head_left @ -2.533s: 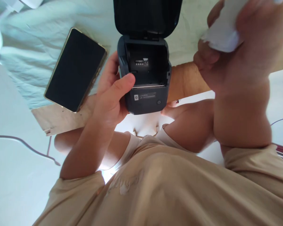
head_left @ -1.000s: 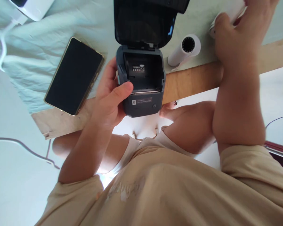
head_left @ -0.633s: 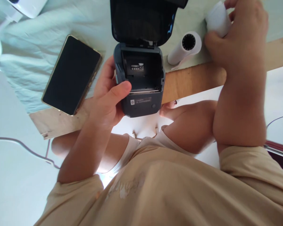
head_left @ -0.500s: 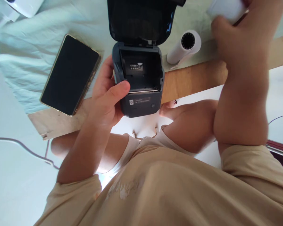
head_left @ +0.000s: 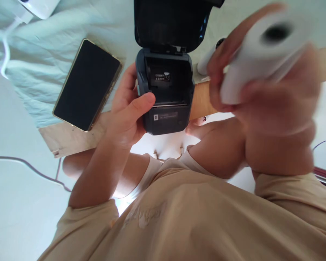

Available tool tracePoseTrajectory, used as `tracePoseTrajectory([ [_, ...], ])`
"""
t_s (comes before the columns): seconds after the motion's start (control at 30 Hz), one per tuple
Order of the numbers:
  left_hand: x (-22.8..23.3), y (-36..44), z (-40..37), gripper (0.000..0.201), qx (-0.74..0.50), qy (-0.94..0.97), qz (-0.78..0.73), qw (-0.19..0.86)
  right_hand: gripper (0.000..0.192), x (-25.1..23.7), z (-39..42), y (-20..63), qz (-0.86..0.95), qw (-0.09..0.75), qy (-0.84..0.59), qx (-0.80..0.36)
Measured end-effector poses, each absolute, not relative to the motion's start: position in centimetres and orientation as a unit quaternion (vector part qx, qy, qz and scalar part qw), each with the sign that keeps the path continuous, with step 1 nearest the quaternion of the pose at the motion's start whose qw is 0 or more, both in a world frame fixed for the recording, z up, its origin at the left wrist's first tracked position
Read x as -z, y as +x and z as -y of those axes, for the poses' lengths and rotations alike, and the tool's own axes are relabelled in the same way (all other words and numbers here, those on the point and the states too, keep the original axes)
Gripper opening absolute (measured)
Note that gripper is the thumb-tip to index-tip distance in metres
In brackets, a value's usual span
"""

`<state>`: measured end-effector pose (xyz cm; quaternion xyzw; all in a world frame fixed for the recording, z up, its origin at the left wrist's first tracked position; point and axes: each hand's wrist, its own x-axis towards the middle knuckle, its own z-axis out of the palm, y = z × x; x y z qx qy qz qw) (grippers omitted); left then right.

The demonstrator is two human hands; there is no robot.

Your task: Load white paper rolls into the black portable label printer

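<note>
My left hand [head_left: 130, 108] grips a dark grey label printer [head_left: 165, 117] by its left side, thumb over the front edge. The printer's black lid [head_left: 171, 25] is swung up, and its paper bay lies bare with a small printed sticker inside. In my right hand [head_left: 277, 98] is a white paper roll [head_left: 250, 69], blurred by motion, its dark core hole facing up. The roll is apart from the printer, to its right. Behind my right fingers, a second white roll [head_left: 205, 63] stands on the table, partly hidden.
A phone [head_left: 88, 85] with a dark screen lies left of the printer on the pale green cloth [head_left: 57, 21]. The table's wooden edge [head_left: 73, 139] runs below. A white device with a cable [head_left: 5, 50] is at the upper left. My legs are under the edge.
My right hand has brought the paper roll from the upper right down and closer to the printer, tilting its end into view. The printer stays in my left hand, the view having shifted slightly.
</note>
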<state>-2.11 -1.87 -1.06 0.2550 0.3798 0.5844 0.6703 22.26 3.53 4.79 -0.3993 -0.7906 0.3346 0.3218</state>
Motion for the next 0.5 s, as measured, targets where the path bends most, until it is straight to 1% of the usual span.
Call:
tracePoseTrajectory([
  [0.03, 0.9, -2.1, 1.9, 0.072, -0.586, 0.249, -0.376, 0.673, 0.044, -5.0, -2.5, 21.0, 0.820, 0.307, -0.348, -0.336],
  [0.07, 0.8, -2.0, 1.9, 0.075, -0.585, 0.243, -0.376, 0.676, 0.037, -5.1, -1.7, 20.0, 0.844, 0.314, -0.322, -0.293],
  [0.13, 0.8, -2.0, 1.9, 0.079, -0.582, 0.242, -0.378, 0.678, 0.029, -5.0, -0.8, 18.9, 0.877, 0.301, -0.309, -0.212],
  [0.2, 1.3, -2.1, 1.7, 0.074, -0.584, 0.257, -0.375, 0.673, 0.029, -4.9, -0.6, 18.5, 0.887, 0.281, -0.330, -0.157],
  [0.3, 2.6, -2.6, 1.2, 0.066, -0.587, 0.307, -0.349, 0.663, 0.033, -4.6, -0.6, 18.4, 0.887, 0.276, -0.351, -0.120],
  [0.43, 3.6, -2.9, 1.0, 0.078, -0.582, 0.369, -0.309, 0.656, 0.033, -4.1, -0.5, 17.8, 0.877, 0.291, -0.372, -0.092],
  [0.5, 3.4, -2.7, 1.0, 0.078, -0.583, 0.371, -0.311, 0.653, 0.030, -3.6, -0.4, 17.4, 0.875, 0.316, -0.361, -0.070],
])
